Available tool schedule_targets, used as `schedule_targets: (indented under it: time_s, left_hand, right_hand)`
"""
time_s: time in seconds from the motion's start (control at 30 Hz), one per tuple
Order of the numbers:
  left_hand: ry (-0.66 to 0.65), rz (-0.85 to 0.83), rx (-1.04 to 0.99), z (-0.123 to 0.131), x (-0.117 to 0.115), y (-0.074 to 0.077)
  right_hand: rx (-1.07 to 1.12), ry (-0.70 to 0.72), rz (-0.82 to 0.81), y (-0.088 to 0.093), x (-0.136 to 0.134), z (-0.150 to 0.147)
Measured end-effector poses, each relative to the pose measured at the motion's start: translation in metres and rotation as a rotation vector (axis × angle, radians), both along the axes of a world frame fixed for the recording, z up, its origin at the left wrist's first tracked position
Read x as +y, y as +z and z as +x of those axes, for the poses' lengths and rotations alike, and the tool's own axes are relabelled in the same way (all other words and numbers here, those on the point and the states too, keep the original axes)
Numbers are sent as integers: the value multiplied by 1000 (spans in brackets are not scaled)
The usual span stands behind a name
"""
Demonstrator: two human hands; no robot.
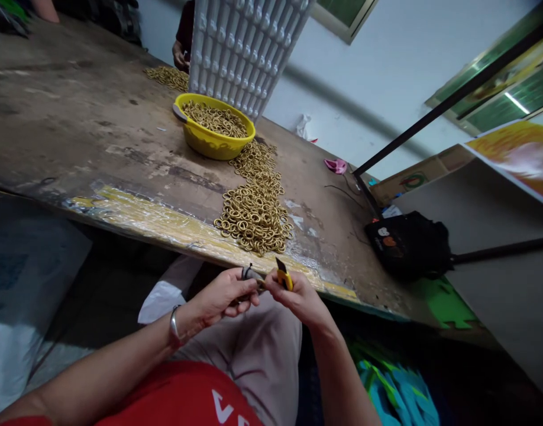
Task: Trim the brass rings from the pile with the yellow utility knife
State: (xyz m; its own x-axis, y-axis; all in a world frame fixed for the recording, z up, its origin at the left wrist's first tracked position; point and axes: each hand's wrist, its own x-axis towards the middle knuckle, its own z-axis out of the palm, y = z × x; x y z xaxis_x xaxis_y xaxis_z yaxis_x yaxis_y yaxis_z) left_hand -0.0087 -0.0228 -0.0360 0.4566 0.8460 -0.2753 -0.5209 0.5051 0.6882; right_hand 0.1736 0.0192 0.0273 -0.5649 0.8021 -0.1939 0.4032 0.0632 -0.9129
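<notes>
Over my lap, just in front of the table edge, my two hands meet. A yellow utility knife (285, 277) with a dark blade pointing up is held in my right hand (298, 297), whose fingers are closed. My left hand (230, 296) is closed too, pinching what looks like a brass-coloured ring (261, 284) at the fingertips beside my right thumb. A grey wrap with a dark tie (249, 272) sits at my left index finger. Beyond the hands lies a heap of brass-coloured rings (256, 216), trailing back to a yellow basin (213, 145) filled with more rings.
Clear film and yellow tape cover the front edge of the wooden table (98, 136). Behind the basin stands a ribbed translucent panel (245, 53); another person's hand (179, 58) is near a second ring pile (167, 77). A black bag (409, 242) and dark metal bars stand right.
</notes>
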Motion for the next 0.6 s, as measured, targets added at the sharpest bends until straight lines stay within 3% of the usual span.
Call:
schedule_targets:
  time_s: [0.13, 0.23, 0.4, 0.6]
  left_hand:
    - [-53, -8, -69, -3, -6, 8]
    - [-74, -25, -104, -7, -12, 14]
    - [27, 42, -57, -8, -19, 21]
    - [89, 185, 71, -1, -21, 22]
  right_hand:
    - [30, 35, 34, 5, -9, -5]
    - [-11, -38, 197, 3, -19, -6]
    - [-224, -158, 446, -2, -45, -8]
    - [-459, -168, 614, -7, -61, -12]
